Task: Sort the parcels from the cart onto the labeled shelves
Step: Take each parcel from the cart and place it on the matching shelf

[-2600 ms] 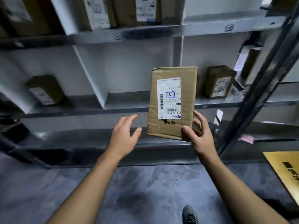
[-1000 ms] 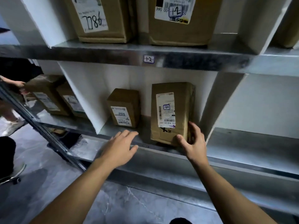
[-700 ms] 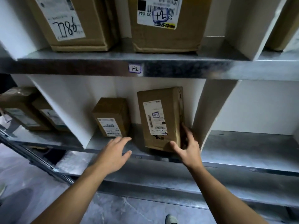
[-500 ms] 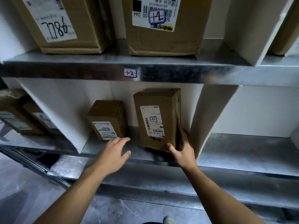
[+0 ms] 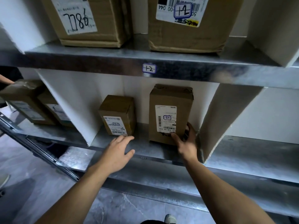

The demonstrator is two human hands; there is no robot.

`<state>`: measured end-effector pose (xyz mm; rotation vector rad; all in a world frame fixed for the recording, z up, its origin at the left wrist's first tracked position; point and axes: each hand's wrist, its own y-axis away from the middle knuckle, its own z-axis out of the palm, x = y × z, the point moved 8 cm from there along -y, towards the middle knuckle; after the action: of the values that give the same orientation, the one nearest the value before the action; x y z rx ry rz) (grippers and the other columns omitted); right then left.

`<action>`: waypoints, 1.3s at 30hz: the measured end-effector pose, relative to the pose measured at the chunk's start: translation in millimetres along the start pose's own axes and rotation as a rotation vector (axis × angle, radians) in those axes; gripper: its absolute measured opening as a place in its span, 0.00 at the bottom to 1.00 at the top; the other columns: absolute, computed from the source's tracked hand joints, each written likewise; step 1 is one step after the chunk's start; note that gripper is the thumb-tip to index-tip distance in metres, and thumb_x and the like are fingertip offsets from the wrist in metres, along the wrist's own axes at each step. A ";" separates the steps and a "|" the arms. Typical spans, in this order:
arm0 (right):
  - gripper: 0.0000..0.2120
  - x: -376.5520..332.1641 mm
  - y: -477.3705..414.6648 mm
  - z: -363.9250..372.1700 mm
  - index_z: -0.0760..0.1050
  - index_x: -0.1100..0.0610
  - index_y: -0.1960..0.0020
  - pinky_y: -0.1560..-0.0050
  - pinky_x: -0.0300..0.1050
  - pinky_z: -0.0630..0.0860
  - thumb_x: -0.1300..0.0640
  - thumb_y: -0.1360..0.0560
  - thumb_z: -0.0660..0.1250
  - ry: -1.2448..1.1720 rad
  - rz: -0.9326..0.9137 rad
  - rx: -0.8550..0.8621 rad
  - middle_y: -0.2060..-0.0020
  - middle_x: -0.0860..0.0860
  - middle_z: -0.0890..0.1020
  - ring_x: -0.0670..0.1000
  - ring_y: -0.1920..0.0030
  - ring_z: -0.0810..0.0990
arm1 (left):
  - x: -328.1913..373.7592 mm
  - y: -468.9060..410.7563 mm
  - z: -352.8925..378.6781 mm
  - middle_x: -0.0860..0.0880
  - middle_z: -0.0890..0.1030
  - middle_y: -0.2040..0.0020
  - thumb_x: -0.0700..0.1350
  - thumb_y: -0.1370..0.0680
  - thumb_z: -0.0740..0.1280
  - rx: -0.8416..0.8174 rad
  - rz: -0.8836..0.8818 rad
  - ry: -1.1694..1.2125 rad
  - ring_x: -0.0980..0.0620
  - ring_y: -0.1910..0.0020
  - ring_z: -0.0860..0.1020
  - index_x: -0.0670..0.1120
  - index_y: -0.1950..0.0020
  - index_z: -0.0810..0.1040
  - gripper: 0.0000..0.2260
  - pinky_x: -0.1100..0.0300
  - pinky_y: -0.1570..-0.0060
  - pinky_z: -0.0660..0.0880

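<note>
A tall brown cardboard parcel (image 5: 169, 101) with a white label marked 22 stands upright on the metal shelf (image 5: 142, 149), deep in the compartment. My right hand (image 5: 186, 143) grips its lower right corner, thumb on the front, fingers along the side. My left hand (image 5: 119, 151) hovers open above the shelf's front edge, just in front of a smaller parcel (image 5: 118, 115) that also carries a 22 label. The two parcels stand apart, side by side.
White dividers (image 5: 215, 120) wall the compartment on both sides. The shelf above bears a tag (image 5: 149, 68) and two big boxes (image 5: 186, 23). More parcels (image 5: 27, 104) fill the left compartment. The right compartment (image 5: 258, 152) shows bare metal. Another person's hand shows at the far left.
My right hand carried the tall parcel to this rack, set it on the shelf and pushed it back beside the small parcel. My left hand stayed open near the shelf edge.
</note>
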<state>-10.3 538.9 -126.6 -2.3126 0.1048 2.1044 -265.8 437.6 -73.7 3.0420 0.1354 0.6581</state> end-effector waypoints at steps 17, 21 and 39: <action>0.37 9.0 14.1 0.3 0.56 0.44 0.21 0.29 0.53 0.68 0.49 0.24 0.72 0.207 0.157 -0.078 0.28 0.51 0.73 0.57 0.29 0.72 | -10.1 26.6 -4.9 0.54 0.68 0.28 0.53 0.20 0.64 -0.018 0.044 0.022 0.51 0.30 0.66 0.55 0.25 0.64 0.24 0.52 0.32 0.67; 0.40 7.2 27.3 -8.4 0.53 0.44 0.19 0.26 0.56 0.65 0.44 0.24 0.71 0.293 0.174 -0.070 0.25 0.52 0.70 0.58 0.27 0.69 | 0.0 29.5 3.8 0.54 0.67 0.27 0.53 0.20 0.64 -0.047 0.073 0.027 0.52 0.29 0.66 0.56 0.25 0.63 0.24 0.53 0.32 0.68; 0.18 -13.3 129.2 -118.8 0.77 0.54 0.41 0.54 0.53 0.78 0.45 0.26 0.68 1.282 -0.295 0.034 0.46 0.55 0.81 0.61 0.47 0.80 | 146.2 23.1 61.5 0.51 0.70 0.30 0.54 0.19 0.60 -0.060 0.392 -0.218 0.48 0.34 0.68 0.54 0.26 0.65 0.21 0.52 0.36 0.66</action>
<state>99.0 404.0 -97.5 -2.9457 -0.1794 0.2698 -105.8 427.4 -68.6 3.0756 -0.4862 0.3262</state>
